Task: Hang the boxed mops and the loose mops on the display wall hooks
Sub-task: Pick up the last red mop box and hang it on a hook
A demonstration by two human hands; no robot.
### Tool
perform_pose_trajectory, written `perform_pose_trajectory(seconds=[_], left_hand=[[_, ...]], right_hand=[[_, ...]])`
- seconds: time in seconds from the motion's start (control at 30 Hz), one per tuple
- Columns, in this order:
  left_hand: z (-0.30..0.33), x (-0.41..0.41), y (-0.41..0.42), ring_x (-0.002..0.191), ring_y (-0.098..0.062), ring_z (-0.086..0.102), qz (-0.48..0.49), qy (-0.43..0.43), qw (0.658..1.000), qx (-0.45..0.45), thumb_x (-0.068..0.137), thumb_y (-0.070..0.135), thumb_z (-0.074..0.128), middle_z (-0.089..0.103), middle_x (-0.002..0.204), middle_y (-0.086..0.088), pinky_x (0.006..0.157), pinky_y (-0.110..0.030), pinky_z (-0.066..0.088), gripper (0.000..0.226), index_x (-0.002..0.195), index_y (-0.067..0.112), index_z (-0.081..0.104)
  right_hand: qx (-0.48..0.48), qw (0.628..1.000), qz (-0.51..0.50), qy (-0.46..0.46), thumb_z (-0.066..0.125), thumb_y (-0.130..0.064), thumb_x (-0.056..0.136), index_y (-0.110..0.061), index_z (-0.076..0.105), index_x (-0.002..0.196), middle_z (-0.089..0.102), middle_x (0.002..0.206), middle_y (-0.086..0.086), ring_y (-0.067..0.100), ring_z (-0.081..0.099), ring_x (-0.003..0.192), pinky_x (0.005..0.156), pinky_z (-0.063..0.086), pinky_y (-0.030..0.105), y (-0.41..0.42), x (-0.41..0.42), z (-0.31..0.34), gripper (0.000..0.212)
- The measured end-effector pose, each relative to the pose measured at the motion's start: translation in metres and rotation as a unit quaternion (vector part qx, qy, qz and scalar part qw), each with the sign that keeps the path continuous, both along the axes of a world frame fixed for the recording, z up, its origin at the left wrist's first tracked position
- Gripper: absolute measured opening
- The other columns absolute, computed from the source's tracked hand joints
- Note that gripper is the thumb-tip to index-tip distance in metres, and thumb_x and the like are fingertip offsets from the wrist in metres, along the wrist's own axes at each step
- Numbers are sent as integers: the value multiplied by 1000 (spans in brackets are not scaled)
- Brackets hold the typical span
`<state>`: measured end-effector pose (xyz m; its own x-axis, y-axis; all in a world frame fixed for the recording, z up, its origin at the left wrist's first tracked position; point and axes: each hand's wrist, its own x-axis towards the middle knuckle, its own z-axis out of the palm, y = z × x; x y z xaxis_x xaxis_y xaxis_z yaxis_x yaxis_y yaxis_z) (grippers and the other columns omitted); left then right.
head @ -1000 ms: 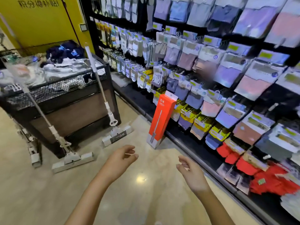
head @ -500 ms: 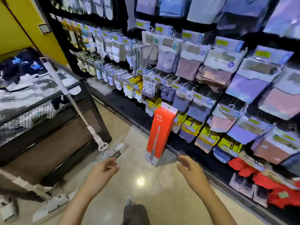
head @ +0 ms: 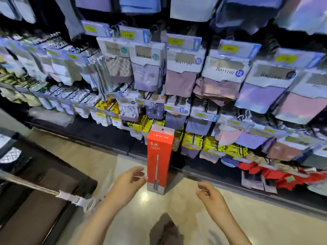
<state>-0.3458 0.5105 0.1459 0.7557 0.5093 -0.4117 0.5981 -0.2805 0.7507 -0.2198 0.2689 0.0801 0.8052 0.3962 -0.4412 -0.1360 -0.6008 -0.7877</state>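
A: What's the mop box [head: 160,162] look like?

B: Tall, narrow carton, orange-red on the front, grey band at the bottom, paler flap on top. White lettering near the top, too blurred for me to read. A long thin mop handle is drawn down the middle of the front.

A: Where is it?

B: Standing upright on the shiny beige floor [head: 177,206], right at the foot of the display wall [head: 194,76], its top in front of the lowest hanging packs. I can't tell if it leans on the shelf edge.

A: My hands?

B: Left hand [head: 128,182] is just beside the box's left edge, fingers loosely curled and spread, gripping nothing. Fingertips [head: 141,177] are at the edge; touching or not, I can't tell. Right hand [head: 210,196] is off to the box's right, clearly apart from it, fingers half curled, also empty.

A: Any loose mop?

B: One at the lower left, a pale handle [head: 30,185] running in from the frame edge to a white joint. The head is smeared by blur. It's beside the dark bin [head: 53,174].

A: Wall?

B: Packed with hanging packs of folded garments, yellow price tags, red ones low right.
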Motion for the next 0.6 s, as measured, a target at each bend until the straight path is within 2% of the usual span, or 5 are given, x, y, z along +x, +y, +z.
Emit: perform_pose_trajectory(seconds=[0.17, 0.27, 0.43, 0.5, 0.6], left_hand=[[-14, 23, 41, 102, -13, 59, 3, 21, 1000, -22, 91, 23, 59, 62, 115, -3, 76, -12, 43, 34, 125, 17, 54], [-23, 26, 79, 104, -15, 59, 16, 39, 999, -17, 92, 23, 58, 62, 116, -3, 76, -14, 41, 36, 127, 17, 53], [-59, 40, 140, 101, -13, 58, 14, 86, 996, -25, 91, 21, 60, 63, 111, -2, 68, -6, 40, 38, 127, 12, 54], [-72, 51, 151, 99, -14, 59, 7, 97, 995, -37, 91, 20, 59, 63, 111, -4, 69, -7, 40, 36, 126, 12, 54], [-106, 85, 176, 101, -20, 60, -31, 115, 992, -46, 92, 19, 59, 63, 113, -9, 79, -20, 42, 37, 126, 9, 54]], right_hand=[[20, 999, 6, 24, 58, -9, 92, -7, 58, 122, 60, 122, 6, 18, 55, 111, 87, 37, 20, 60, 40, -13, 31], [21, 999, 18, 36, 59, -12, 92, -7, 57, 124, 59, 125, 9, 20, 55, 118, 90, 38, 22, 101, 60, -21, 33], [0, 997, 10, 72, 60, -11, 91, -1, 55, 126, 59, 122, 14, 19, 55, 110, 90, 39, 22, 146, 90, -46, 37], [-5, 996, 4, 91, 60, -13, 91, -2, 52, 128, 58, 124, 15, 20, 56, 112, 88, 39, 22, 154, 98, -57, 39], [-24, 993, -9, 117, 59, -14, 92, -3, 46, 133, 57, 121, 13, 17, 54, 107, 85, 38, 22, 171, 115, -87, 45]])
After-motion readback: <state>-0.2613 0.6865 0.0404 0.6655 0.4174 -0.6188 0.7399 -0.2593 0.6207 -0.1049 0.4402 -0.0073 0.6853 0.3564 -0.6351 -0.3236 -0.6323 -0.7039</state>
